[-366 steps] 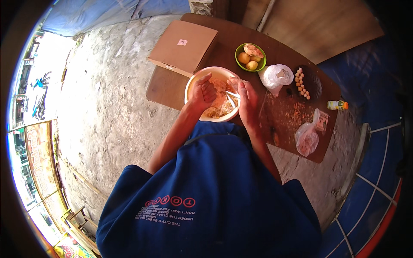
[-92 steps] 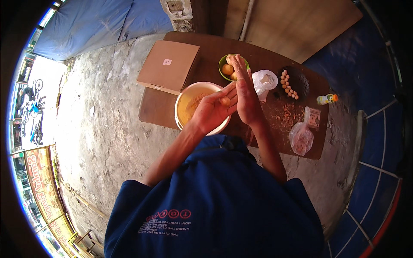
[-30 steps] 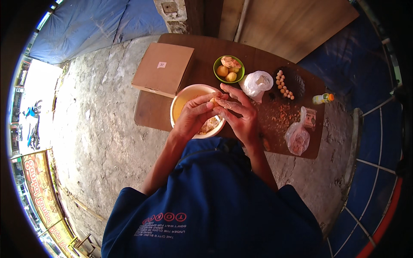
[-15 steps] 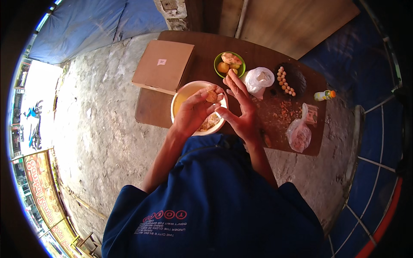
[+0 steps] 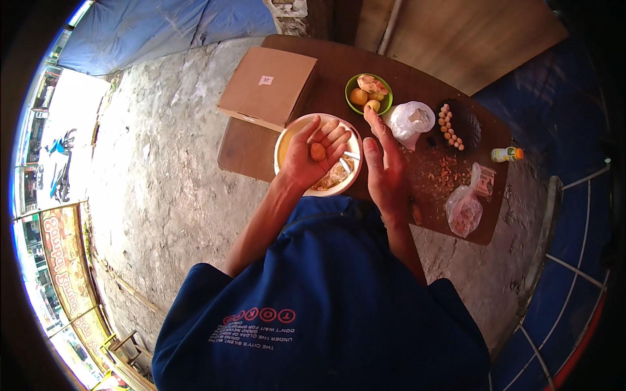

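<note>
My left hand (image 5: 312, 158) is turned palm up over a white basin, with a small orange-brown ball (image 5: 318, 152) resting in its cupped palm. My right hand (image 5: 389, 179) hovers just to the right, fingers stretched out and holding nothing. Beneath the left hand, the basin (image 5: 278, 153) contains a lumpy, pale brown mixture (image 5: 334, 177), partly hidden by the fingers. A white handle-like piece (image 5: 352, 156) shows inside it. Further right, several pale, round balls (image 5: 450, 127) form a curved row on a dark plate (image 5: 473, 122).
On the brown table (image 5: 427, 195) stand a cardboard box (image 5: 266, 88), a green bowl (image 5: 390, 99) of yellowish round pieces, a white plastic bag (image 5: 413, 121) and a yellow-capped bottle (image 5: 505, 154). Reddish-brown bits (image 5: 448, 173) lie scattered near a clear bag (image 5: 464, 214) with pinkish contents.
My left hand has opened from pinching the ball in its fingers to cradling it in the palm. My right hand has drawn back from it. The view has shifted slightly.
</note>
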`<state>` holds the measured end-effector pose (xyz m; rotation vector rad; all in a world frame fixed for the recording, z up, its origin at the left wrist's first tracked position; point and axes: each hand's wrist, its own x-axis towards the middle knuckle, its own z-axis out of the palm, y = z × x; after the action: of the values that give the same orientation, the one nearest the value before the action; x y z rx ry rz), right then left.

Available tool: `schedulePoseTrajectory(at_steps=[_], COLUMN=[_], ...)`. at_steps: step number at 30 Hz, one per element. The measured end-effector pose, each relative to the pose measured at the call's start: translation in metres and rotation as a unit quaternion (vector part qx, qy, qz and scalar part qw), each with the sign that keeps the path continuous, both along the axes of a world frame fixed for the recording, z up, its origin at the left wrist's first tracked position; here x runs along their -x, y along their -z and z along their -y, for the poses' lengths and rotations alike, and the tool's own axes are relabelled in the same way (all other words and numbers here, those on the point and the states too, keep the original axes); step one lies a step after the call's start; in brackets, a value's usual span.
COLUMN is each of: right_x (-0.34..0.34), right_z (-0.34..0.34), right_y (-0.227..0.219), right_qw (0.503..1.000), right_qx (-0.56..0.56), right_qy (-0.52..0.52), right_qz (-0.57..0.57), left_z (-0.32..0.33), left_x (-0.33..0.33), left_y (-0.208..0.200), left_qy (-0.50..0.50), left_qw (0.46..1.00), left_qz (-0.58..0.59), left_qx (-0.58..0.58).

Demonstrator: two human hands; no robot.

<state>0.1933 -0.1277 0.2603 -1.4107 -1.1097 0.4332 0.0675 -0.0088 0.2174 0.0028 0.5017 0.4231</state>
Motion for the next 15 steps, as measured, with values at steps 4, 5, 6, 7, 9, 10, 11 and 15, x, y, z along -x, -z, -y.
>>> schedulePoseTrajectory(at_steps=[4,5,6,7,9,10,11,15], right_x=[0.009,0.014,0.016,0.02,0.027,0.03,0.032,0.031], right_z=[-0.022,-0.03,-0.031,-0.033,-0.032,-0.031,-0.03,-0.026], right_y=[-0.002,0.0,0.001,0.001,0.003,0.004,0.004,0.005], right_qw=[0.973,0.952,0.957,0.955,0.961,0.956,0.955,0.94], right_qx=[0.016,0.042,0.058,0.08,0.116,0.085,0.072,0.074], right_qy=[-0.071,-0.068,-0.045,-0.029,-0.002,-0.045,-0.075,-0.118], right_qz=[0.22,0.295,0.281,0.285,0.249,0.279,0.278,0.311], left_z=[0.03,0.036,0.04,0.04,0.037,0.037,0.04,0.048], left_x=[-0.012,-0.015,-0.017,-0.017,-0.015,-0.015,-0.014,-0.013], left_y=[0.0,0.006,0.012,0.018,0.03,0.035,0.04,0.049], left_qy=[0.105,0.121,0.118,0.124,0.129,0.134,0.142,0.184], left_qw=[0.928,0.923,0.946,0.951,0.957,0.956,0.953,0.945], left_qz=[0.007,0.059,0.116,0.147,0.181,0.193,0.205,0.203], left_qx=[-0.357,-0.361,-0.279,-0.242,-0.186,-0.177,-0.174,-0.178])
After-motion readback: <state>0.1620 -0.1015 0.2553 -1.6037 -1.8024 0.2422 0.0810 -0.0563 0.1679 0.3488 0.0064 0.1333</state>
